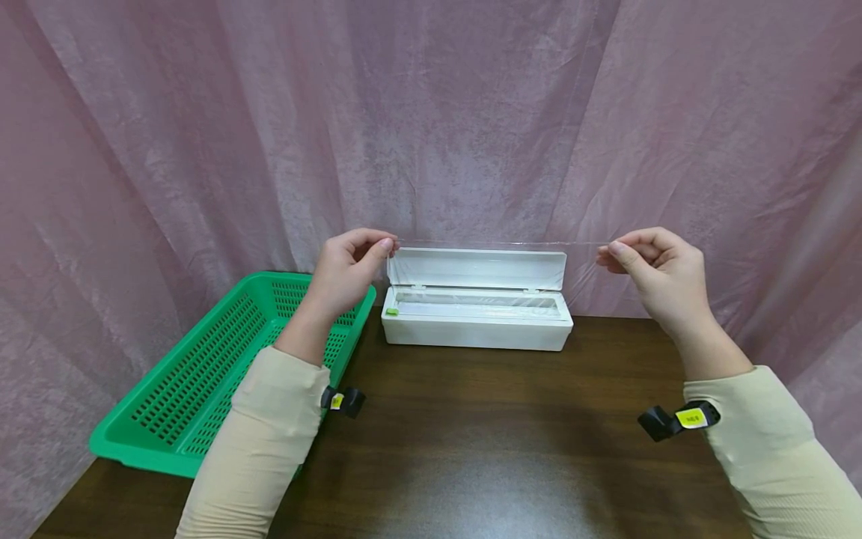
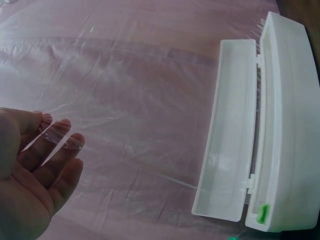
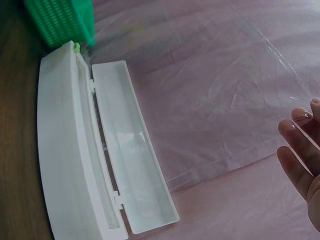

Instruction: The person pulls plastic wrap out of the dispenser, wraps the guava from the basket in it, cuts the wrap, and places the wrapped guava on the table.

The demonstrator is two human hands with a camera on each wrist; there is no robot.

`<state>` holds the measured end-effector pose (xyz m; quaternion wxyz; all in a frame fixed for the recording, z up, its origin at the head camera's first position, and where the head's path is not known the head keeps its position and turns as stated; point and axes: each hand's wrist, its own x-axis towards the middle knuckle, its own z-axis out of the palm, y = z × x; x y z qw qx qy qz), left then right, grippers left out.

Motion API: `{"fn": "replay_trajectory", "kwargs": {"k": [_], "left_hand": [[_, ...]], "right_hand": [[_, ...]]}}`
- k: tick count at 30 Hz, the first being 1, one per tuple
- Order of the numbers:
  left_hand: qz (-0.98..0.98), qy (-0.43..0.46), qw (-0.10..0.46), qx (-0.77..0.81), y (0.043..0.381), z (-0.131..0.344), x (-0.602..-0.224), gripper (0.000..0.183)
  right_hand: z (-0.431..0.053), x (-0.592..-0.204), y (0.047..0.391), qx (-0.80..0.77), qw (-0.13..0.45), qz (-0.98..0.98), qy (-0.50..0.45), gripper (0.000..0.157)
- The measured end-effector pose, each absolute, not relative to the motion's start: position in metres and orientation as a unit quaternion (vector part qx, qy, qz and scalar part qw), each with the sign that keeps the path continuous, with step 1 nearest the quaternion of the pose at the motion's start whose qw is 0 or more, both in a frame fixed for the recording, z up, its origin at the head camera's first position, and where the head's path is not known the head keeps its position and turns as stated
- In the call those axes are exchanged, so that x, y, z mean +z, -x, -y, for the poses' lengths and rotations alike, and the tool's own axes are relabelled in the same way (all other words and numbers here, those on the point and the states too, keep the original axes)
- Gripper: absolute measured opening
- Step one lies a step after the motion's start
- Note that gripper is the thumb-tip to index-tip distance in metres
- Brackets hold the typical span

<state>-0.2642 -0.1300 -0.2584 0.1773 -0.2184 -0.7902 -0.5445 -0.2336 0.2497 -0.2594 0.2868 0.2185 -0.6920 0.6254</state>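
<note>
A clear sheet of plastic wrap (image 1: 498,243) is stretched between my two hands, above a white wrap dispenser box (image 1: 477,332). Its left corner is pinched between thumb and fingers of my left hand (image 1: 346,273). My right hand (image 1: 663,281) pinches the right corner the same way. The box's lid (image 1: 478,269) stands raised on its hinges at the back, and a small green slider (image 1: 392,311) sits at the left end of its front rim. In the left wrist view the film (image 2: 115,115) spreads from the fingers toward the box. How it meets the roll inside is hard to see.
A green perforated plastic basket (image 1: 135,449) stands on the left, partly behind the left forearm. The brown wooden table (image 1: 471,442) extends in front of the box. A pink curtain (image 1: 471,112) hangs close behind everything.
</note>
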Motion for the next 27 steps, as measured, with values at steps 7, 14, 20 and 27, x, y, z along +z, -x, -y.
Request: {"fn": "replay_trajectory", "kwargs": {"k": [7,14,20,27], "left_hand": [[0.786,0.222,0.181,-0.548,0.263,0.131,-0.256,0.023],[0.781,0.222,0.183,-0.554,0.263,0.13,-0.254,0.022],[0.781,0.226,0.188,-0.551,0.262,0.131,-0.253,0.023],[0.782,0.228,0.191,-0.548,0.26,0.132,-0.251,0.024]], "right_hand": [[-0.25,-0.257,0.233,0.629,0.288,0.684,-0.231,0.005],[-0.25,-0.254,0.233,0.633,0.29,0.679,-0.235,0.004],[-0.249,-0.251,0.232,0.628,0.297,0.68,-0.237,0.004],[-0.249,-0.249,0.23,0.624,0.301,0.681,-0.236,0.005]]}}
